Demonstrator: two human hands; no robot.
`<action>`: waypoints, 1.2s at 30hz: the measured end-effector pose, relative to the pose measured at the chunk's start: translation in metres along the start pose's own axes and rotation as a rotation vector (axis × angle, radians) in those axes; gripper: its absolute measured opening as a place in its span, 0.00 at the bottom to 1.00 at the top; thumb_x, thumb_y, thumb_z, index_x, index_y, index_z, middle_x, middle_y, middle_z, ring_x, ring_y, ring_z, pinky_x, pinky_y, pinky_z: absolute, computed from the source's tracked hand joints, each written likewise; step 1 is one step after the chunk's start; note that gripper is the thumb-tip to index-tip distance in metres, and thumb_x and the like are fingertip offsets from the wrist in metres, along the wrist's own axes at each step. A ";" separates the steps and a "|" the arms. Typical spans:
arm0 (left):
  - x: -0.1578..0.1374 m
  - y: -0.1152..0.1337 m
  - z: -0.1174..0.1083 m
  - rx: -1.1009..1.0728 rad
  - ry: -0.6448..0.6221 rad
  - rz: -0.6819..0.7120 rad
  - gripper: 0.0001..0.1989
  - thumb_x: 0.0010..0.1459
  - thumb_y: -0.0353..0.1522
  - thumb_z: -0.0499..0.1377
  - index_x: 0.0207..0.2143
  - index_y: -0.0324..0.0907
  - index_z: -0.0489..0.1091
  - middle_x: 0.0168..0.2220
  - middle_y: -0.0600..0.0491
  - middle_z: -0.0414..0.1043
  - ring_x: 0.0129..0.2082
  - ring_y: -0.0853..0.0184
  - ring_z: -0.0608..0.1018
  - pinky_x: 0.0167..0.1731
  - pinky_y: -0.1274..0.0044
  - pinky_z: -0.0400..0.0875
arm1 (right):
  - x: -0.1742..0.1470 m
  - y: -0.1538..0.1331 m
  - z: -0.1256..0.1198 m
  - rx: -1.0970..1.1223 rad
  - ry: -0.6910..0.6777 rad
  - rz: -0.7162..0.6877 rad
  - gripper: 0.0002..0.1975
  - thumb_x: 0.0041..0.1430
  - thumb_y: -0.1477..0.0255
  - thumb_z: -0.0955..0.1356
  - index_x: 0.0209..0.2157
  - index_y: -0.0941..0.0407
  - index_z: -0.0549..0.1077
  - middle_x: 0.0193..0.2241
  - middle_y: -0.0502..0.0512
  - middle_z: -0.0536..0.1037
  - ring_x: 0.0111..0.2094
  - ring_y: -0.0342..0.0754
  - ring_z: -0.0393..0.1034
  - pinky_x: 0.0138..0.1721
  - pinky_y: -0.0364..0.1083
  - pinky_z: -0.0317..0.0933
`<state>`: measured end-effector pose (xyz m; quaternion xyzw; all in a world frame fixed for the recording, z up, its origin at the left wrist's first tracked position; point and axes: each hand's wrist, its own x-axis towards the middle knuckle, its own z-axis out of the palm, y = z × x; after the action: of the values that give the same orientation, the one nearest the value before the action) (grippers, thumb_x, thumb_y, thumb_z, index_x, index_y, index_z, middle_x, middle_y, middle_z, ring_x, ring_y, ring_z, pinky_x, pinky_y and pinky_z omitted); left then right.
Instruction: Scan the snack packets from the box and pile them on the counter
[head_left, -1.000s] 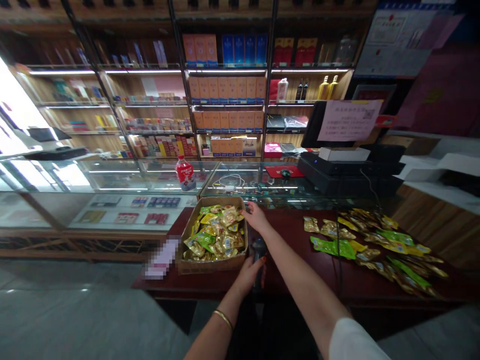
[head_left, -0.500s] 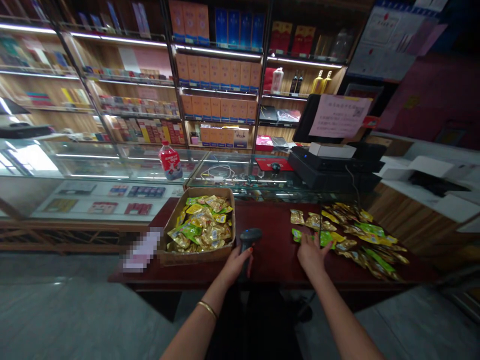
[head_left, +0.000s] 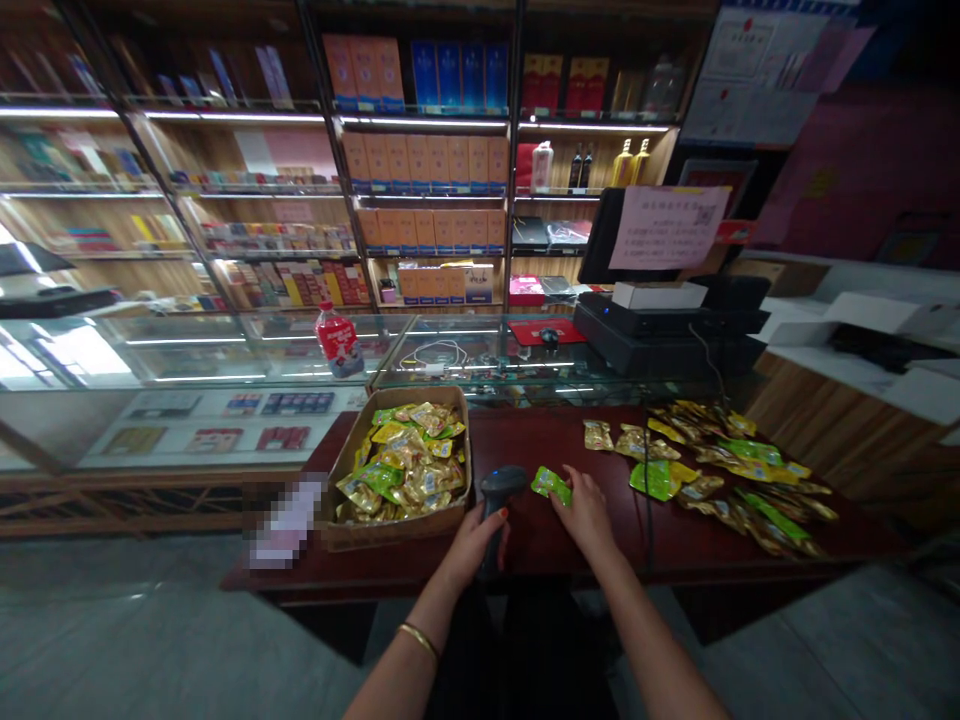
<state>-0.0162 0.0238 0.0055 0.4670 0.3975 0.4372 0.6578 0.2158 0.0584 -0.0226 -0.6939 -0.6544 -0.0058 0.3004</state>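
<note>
My left hand is wrapped round the handle of a dark barcode scanner, whose head points up and to the right. Between the fingers of my right hand is a small green snack packet, just right of the scanner head. To the left, a cardboard box holds a heap of gold, yellow and green packets. On the right of the dark red desk lies a loose spread of similar packets, with a green one at its near left edge.
Behind the desk runs a glass counter bearing a red-capped bottle, a white cable and a black monitor with paper on it. A dark cord hangs across the desk's right part. Stocked shelves line the wall.
My right hand has moved left from the loose packets with a green packet in it, to beside the scanner. My left hand still holds the scanner in about the same place.
</note>
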 end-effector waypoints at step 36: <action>-0.008 0.009 -0.001 0.023 -0.180 -0.009 0.27 0.52 0.52 0.65 0.41 0.38 0.69 0.20 0.58 0.69 0.13 0.74 0.68 0.13 0.82 0.60 | -0.006 0.004 -0.007 0.468 0.165 0.074 0.25 0.61 0.60 0.66 0.58 0.53 0.70 0.52 0.64 0.77 0.53 0.59 0.73 0.55 0.57 0.66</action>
<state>-0.0209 0.0184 0.0145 0.5102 0.3441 0.3861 0.6872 0.2213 0.0504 -0.0211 -0.6260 -0.5854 0.1005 0.5053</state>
